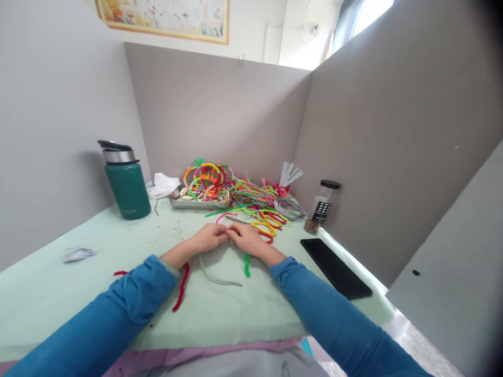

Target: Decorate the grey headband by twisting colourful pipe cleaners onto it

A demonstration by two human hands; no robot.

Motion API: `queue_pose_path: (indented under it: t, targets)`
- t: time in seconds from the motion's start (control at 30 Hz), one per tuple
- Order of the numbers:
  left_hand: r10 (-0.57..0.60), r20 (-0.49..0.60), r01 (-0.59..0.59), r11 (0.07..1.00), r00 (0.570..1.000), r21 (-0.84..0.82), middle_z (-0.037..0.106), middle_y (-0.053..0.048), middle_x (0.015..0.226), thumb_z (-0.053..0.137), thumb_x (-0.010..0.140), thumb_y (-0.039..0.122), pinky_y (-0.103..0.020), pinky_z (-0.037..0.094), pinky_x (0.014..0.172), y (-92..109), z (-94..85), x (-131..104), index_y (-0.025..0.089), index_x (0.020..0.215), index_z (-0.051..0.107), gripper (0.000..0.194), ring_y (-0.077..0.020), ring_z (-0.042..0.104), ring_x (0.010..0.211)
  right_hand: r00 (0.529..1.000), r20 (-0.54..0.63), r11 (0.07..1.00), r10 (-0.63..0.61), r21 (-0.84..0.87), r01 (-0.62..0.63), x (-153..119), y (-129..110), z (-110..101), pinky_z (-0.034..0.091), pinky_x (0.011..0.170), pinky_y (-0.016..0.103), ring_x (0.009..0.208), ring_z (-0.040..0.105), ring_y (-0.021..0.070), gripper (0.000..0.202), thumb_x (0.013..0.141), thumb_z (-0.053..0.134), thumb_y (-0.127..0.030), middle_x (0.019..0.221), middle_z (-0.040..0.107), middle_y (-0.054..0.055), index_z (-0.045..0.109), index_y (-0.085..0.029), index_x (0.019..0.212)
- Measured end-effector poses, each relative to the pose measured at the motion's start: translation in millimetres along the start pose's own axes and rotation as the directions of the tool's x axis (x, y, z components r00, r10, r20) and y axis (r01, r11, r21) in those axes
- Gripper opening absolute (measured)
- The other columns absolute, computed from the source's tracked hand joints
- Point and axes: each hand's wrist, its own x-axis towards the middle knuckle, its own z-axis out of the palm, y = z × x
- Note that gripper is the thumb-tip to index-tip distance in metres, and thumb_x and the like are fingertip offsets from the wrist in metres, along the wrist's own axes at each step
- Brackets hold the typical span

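My left hand [210, 237] and my right hand [245, 238] meet over the middle of the table, fingertips pinched together. A thin pink pipe cleaner [226, 215] curves up behind the fingers, and they appear to grip it; the fingertips hide the exact hold. From under my left hand a thin grey wire [220, 281] curves down onto the cloth. A green pipe cleaner piece [247, 265] lies below my right hand. Beside my left wrist is a red pipe cleaner piece [182, 288]. Scissors with yellow handles [264, 229] lie just behind my right hand.
Behind stand a metal tray [200, 204] of shells, bent pipe cleaner loops [207, 178], a pipe cleaner pile [255, 192] and a wire coil [290, 208]. A green bottle [128, 188] is left; a clear jar [320, 209] and black phone [336, 268] are right. Grey partitions [220, 104] enclose the table.
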Motion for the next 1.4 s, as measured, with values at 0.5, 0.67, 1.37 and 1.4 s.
queue_pose_path:
  t: [0.5,0.67,1.37,1.4]
  targets:
    - [-0.085,-0.032,0.085,0.996,0.996,-0.021,0.049,0.003,0.052,0.042,0.076,0.039,-0.02,0.033,0.049,1.5,0.5,0.3,0.017,0.071,0.059,0.028,-0.0109,0.045,0.053,0.996,-0.058,0.998,0.064,-0.004,-0.064,1.2,0.8,1.5,0.029,0.057,0.022,0.063,0.049,0.0108,0.027,0.087,0.043,-0.036,0.07,0.059,0.001,0.06,-0.017,0.079]
    - [-0.123,-0.058,0.122,0.992,0.991,-0.022,0.048,0.004,0.05,0.043,0.075,0.042,-0.021,0.032,0.048,0.1,2.3,1.6,0.017,0.068,0.057,0.029,-0.0104,0.044,0.05,0.998,-0.057,0.999,0.04,0.017,-0.039,0.6,-0.3,-0.3,0.029,0.057,0.022,0.063,0.048,0.0105,0.027,0.087,0.042,-0.035,0.069,0.058,0.0,0.059,-0.017,0.078]
    - [-0.202,-0.027,0.19,0.951,0.979,-0.245,0.042,0.006,0.048,0.04,0.076,0.042,-0.02,0.027,0.039,-3.3,6.6,4.4,0.017,0.068,0.047,0.027,-0.0079,0.037,0.039,0.993,-0.081,0.995,0.086,0.064,-0.081,0.8,-0.3,-0.4,0.031,0.058,0.022,0.064,0.049,0.0112,0.021,0.086,0.043,-0.03,0.07,0.059,0.001,0.058,-0.017,0.078]
    - [-0.211,-0.029,0.197,0.946,0.977,-0.256,0.042,0.006,0.047,0.04,0.076,0.041,-0.02,0.027,0.039,-2.0,6.3,3.9,0.018,0.068,0.046,0.026,-0.0079,0.037,0.038,0.993,-0.085,0.995,0.087,0.066,-0.081,0.8,-0.5,-0.5,0.031,0.057,0.022,0.064,0.049,0.0112,0.02,0.085,0.044,-0.03,0.07,0.059,0.001,0.058,-0.017,0.078]
